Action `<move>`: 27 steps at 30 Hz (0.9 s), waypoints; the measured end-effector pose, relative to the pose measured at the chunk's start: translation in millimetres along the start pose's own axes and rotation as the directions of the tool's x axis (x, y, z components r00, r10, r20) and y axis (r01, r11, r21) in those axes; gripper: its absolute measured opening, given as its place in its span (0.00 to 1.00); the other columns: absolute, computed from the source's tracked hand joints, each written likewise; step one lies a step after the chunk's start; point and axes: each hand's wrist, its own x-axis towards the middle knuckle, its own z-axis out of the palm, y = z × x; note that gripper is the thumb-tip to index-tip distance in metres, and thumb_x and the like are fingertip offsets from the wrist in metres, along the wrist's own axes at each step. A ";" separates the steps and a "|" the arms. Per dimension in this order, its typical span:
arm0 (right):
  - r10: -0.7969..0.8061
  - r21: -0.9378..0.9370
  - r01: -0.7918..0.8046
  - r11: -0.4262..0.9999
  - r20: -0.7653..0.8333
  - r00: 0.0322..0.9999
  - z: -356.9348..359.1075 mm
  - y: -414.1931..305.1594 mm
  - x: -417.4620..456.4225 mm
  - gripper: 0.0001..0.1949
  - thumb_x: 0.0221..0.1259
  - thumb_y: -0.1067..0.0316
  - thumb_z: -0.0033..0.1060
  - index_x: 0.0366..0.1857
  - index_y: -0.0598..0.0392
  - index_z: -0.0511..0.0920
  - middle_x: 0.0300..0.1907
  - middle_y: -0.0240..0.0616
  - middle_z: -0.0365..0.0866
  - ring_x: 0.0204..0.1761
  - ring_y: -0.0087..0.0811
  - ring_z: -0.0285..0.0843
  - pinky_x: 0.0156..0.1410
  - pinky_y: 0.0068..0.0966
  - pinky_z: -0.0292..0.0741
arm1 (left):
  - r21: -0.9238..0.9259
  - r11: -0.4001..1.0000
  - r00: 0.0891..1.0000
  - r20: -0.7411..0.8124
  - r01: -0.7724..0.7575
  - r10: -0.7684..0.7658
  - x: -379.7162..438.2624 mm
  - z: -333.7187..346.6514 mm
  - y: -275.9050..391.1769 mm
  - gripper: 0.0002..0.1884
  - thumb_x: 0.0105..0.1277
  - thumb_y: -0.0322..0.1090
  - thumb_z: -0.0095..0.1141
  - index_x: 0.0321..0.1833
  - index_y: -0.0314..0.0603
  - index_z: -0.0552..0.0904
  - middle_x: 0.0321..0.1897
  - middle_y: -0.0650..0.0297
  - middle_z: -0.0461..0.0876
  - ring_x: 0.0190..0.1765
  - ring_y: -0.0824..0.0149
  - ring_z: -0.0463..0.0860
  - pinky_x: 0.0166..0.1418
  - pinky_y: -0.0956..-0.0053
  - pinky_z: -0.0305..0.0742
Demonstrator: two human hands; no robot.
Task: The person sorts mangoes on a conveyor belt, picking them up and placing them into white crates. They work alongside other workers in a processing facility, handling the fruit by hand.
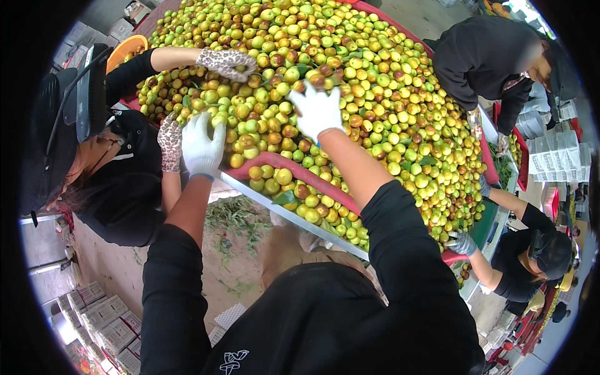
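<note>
A broad heap of green, yellow and brown fruit, apparently fresh jujubes [262,112], lies before me. My right hand [318,112], in a white knit glove, is over the middle of it with fingers spread. Blurred brownish fruits [323,77] are just beyond its fingertips. My left hand [202,144], gloved alike, is at the heap's near left edge beside a co-worker's leopard-print glove [169,140]. Its thumb is apart from the fingers; whether the palm holds a fruit is hidden. A red padded strip [300,168] separates the heap from jujubes along the metal rim [290,211].
The left co-worker's other gloved hand [229,63] reaches over the heap. An orange basket [126,49] stands behind that arm. At the right are a bending person [487,61] and another with grey gloves [461,243]. Leaves [236,213] litter the floor; stacked cartons [108,323] stand lower left.
</note>
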 end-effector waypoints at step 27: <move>0.500 0.185 -0.482 0.856 -0.062 0.864 8.1 137.2 -154.5 0.31 0.77 0.36 0.70 0.77 0.40 0.85 0.88 0.44 0.77 0.85 0.55 0.74 0.85 0.60 0.76 | 0.192 0.972 0.990 0.047 -0.137 0.130 5.7 -9.1 11.2 0.25 0.78 0.53 0.70 0.68 0.43 0.92 0.66 0.51 0.92 0.68 0.43 0.88 0.81 0.43 0.77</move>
